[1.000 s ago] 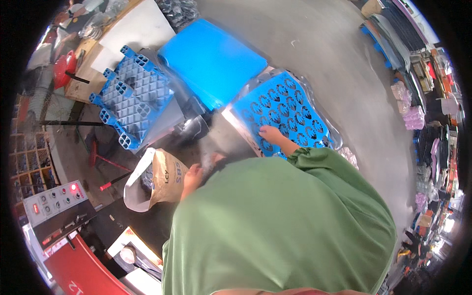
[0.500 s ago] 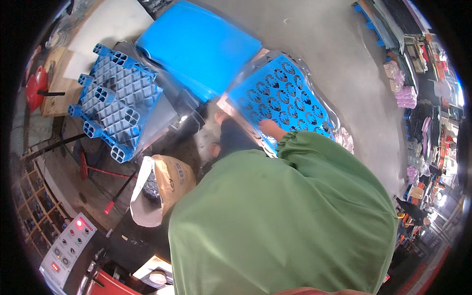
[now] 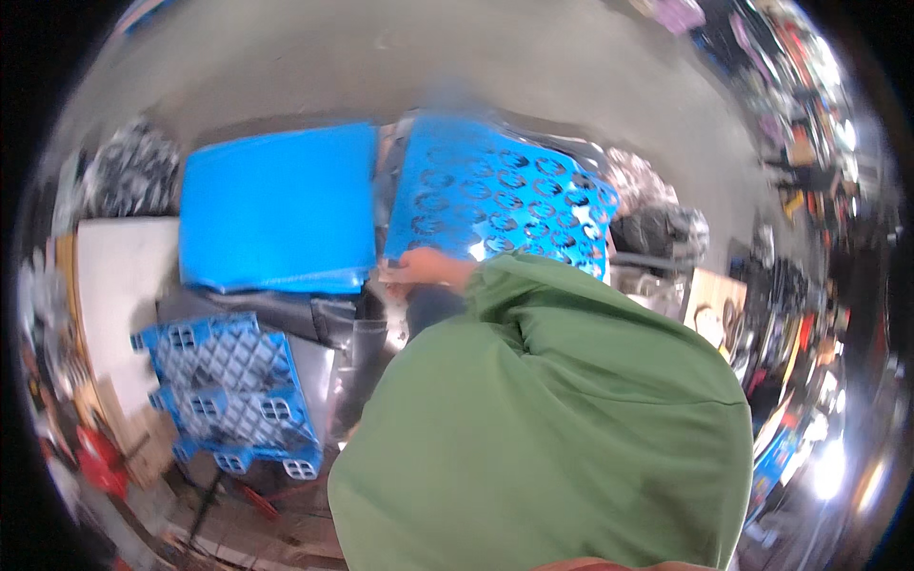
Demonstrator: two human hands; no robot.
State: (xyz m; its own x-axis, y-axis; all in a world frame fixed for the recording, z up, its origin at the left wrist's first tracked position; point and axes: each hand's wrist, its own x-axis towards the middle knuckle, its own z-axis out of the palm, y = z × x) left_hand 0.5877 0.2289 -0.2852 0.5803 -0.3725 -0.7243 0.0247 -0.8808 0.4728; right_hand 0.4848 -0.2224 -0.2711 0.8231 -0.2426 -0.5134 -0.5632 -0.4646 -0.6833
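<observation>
where right hand [image 3: 425, 267] moved, perforated sheet's corner [image 3: 404, 238]

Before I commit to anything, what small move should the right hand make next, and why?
Probably settle the right hand's grip on the near-left corner of the punched blue sheet before any pull. The hand is at that corner, but blur hides whether it pinches the sheet, and the left hand is out of view, so no second hold shows.
</observation>
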